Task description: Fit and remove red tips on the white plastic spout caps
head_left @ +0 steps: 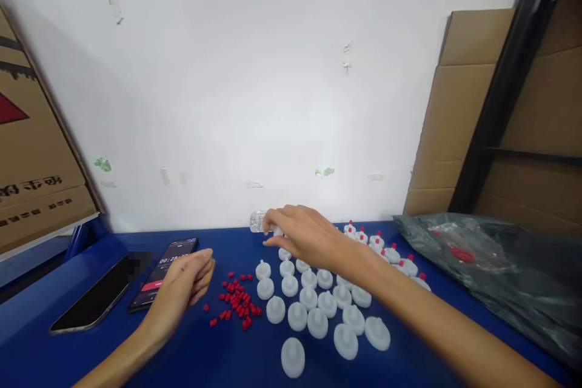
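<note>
Right hand [297,230] pinched a white piece [277,231] near the worktop's [227,364] back edge, wall [291,103] just behind. Left hand [193,276] curled by the lit phone [169,259], couldn't see inside. Bag [477,291] bounded right side. Piece mostly finger-covered.

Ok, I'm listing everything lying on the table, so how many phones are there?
2. A dark-screened phone lies on the left of the blue table; the lit phone lies just right of it, partly hidden behind the left hand.
</note>
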Demonstrator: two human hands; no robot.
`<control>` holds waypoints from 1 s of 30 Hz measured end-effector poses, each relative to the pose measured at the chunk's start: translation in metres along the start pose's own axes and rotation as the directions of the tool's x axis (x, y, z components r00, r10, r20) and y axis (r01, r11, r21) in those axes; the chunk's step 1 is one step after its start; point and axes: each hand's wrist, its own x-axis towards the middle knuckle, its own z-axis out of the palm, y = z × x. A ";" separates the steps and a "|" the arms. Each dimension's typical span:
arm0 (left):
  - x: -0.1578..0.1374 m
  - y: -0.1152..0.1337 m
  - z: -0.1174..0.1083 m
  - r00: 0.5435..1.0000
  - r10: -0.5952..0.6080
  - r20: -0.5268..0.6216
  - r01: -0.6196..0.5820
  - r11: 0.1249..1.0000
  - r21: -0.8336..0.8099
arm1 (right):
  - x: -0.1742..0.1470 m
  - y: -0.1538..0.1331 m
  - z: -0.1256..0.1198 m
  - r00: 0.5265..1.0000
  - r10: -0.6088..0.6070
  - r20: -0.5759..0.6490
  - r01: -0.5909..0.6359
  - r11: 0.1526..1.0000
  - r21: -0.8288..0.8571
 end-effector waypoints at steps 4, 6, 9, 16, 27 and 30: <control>0.003 -0.007 -0.003 0.988 0.150 0.036 -0.153 0.928 0.339 | -0.003 0.025 0.009 0.999 0.044 0.010 -0.045 0.998 0.054; 0.001 -0.008 -0.002 0.982 0.169 0.084 -0.189 0.870 0.455 | -0.004 0.029 0.014 0.999 0.030 0.037 -0.033 0.996 0.083; -0.001 -0.008 0.001 0.977 0.166 0.132 -0.212 0.815 0.540 | -0.005 0.029 0.022 0.998 0.010 0.057 -0.016 0.993 0.114; 0.003 -0.011 0.000 0.957 0.230 0.178 -0.287 0.659 0.695 | -0.007 0.025 0.041 0.989 -0.005 0.147 -0.017 0.989 0.145; 0.007 -0.031 -0.004 0.921 0.289 0.261 -0.385 0.585 0.713 | -0.046 0.060 -0.037 0.964 0.259 -0.068 -0.257 0.966 0.032; 0.009 -0.039 -0.006 0.920 0.289 0.267 -0.389 0.567 0.727 | -0.086 0.072 -0.033 0.933 0.344 -0.108 -0.347 0.938 -0.003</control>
